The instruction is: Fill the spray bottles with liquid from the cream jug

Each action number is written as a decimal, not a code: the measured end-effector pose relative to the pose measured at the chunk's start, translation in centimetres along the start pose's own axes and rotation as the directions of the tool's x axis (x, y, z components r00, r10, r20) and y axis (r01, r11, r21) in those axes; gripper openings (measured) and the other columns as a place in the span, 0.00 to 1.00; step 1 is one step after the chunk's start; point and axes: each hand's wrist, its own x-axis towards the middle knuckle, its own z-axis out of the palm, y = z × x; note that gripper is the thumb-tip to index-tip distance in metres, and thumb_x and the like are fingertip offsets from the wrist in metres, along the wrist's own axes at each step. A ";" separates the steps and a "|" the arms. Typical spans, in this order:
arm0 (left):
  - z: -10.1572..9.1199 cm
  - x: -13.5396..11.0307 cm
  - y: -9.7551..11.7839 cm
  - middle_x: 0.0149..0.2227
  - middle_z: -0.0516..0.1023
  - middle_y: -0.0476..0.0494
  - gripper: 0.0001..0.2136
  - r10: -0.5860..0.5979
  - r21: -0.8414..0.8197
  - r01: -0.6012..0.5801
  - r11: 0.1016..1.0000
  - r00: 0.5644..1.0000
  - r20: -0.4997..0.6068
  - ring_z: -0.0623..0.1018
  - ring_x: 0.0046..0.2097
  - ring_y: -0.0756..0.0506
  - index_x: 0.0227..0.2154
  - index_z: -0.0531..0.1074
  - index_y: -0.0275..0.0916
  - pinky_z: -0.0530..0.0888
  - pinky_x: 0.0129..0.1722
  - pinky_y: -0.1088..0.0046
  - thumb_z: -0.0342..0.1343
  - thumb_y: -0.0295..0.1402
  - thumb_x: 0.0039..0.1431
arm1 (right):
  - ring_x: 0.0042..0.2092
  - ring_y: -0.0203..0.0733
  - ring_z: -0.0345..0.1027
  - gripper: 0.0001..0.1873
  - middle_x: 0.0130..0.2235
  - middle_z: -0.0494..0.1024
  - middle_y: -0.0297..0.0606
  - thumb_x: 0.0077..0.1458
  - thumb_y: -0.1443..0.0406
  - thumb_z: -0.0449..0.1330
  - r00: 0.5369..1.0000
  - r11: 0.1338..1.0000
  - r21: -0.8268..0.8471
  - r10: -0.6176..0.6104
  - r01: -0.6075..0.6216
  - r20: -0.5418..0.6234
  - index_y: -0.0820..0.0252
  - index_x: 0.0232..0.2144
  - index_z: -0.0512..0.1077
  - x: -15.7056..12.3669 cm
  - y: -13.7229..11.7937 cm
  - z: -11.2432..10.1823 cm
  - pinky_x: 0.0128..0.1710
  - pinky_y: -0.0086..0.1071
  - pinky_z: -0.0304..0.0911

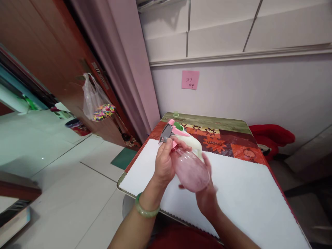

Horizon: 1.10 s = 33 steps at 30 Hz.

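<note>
pink spray bottle (pixel 190 171): probably light, smooth, slippery
best hold: neck (pixel 174 144) below sprayer head (pixel 166 132)
left hand (pixel 164 162): gripping neck
right hand (pixel 208 196): cupping base

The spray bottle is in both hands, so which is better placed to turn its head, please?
Probably the left hand: it grips the spray bottle near the sprayer head, while the right hand supports its base.

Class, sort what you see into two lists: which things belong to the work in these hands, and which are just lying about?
Belongs:
- pink spray bottle, held in left hand and right hand
- perhaps white container, just behind

Lying about:
- pink note, on wall
- plastic bag, hanging on door
- red item, beside table
</note>
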 end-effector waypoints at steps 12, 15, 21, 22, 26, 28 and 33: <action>-0.9 0.9 1.0 0.30 0.78 0.46 0.14 0.144 0.073 -0.135 0.988 0.978 -0.148 0.79 0.35 0.46 0.30 0.74 0.39 0.74 0.44 0.66 0.59 0.45 0.61 | 0.60 0.59 0.64 0.42 0.59 0.70 0.46 0.41 0.56 0.74 0.946 0.874 -0.402 -0.320 0.274 -0.048 0.52 0.58 0.65 -0.3 0.1 -0.2 0.59 0.54 0.63; -1.9 2.0 2.6 0.28 0.77 0.48 0.14 0.188 -0.049 -0.205 0.978 0.953 -0.239 0.79 0.33 0.47 0.30 0.72 0.39 0.75 0.44 0.65 0.58 0.46 0.61 | 0.61 0.60 0.63 0.44 0.60 0.68 0.48 0.41 0.58 0.74 0.880 0.731 -0.547 -0.474 0.408 0.024 0.53 0.60 0.63 -0.4 0.9 -1.0 0.61 0.56 0.60; -8.5 3.6 6.3 0.36 0.81 0.44 0.19 0.216 -0.188 -0.297 0.936 0.908 -0.358 0.80 0.37 0.45 0.34 0.74 0.40 0.77 0.43 0.61 0.53 0.52 0.63 | 0.53 0.55 0.69 0.39 0.55 0.71 0.46 0.45 0.51 0.69 0.945 0.905 -0.380 -0.277 0.194 -0.176 0.55 0.57 0.62 1.8 -0.1 -3.4 0.48 0.43 0.69; -10.3 3.6 6.5 0.36 0.81 0.44 0.20 0.193 -0.200 -0.278 0.939 0.911 -0.365 0.80 0.38 0.44 0.35 0.74 0.40 0.77 0.43 0.61 0.52 0.53 0.63 | 0.51 0.54 0.70 0.39 0.53 0.72 0.45 0.45 0.50 0.69 0.948 0.925 -0.341 -0.248 0.169 -0.202 0.54 0.56 0.62 2.5 -0.6 -3.8 0.46 0.42 0.69; -17.9 2.5 4.4 0.32 0.78 0.48 0.19 0.036 -0.307 -0.157 0.939 0.930 -0.366 0.78 0.34 0.49 0.46 0.75 0.41 0.77 0.43 0.66 0.54 0.50 0.64 | 0.49 0.52 0.71 0.37 0.51 0.74 0.43 0.44 0.51 0.69 0.952 0.948 -0.281 -0.214 0.148 -0.219 0.52 0.55 0.64 6.2 -3.0 -5.2 0.47 0.42 0.68; -20.9 1.1 2.0 0.35 0.79 0.47 0.19 -0.103 -0.322 -0.019 0.946 0.928 -0.358 0.78 0.34 0.49 0.50 0.74 0.41 0.77 0.43 0.65 0.53 0.48 0.65 | 0.51 0.52 0.70 0.35 0.52 0.74 0.43 0.45 0.51 0.69 0.960 0.949 -0.275 -0.210 0.154 -0.187 0.51 0.54 0.65 8.0 -4.5 -5.4 0.49 0.43 0.67; -25.2 -2.4 -4.5 0.45 0.81 0.38 0.12 -0.253 -0.340 0.116 0.933 0.883 -0.394 0.81 0.39 0.45 0.35 0.77 0.38 0.78 0.43 0.60 0.54 0.40 0.66 | 0.52 0.52 0.70 0.32 0.53 0.74 0.42 0.46 0.52 0.69 0.978 0.949 -0.284 -0.176 0.139 -0.111 0.50 0.53 0.68 11.2 -6.9 -5.1 0.50 0.43 0.67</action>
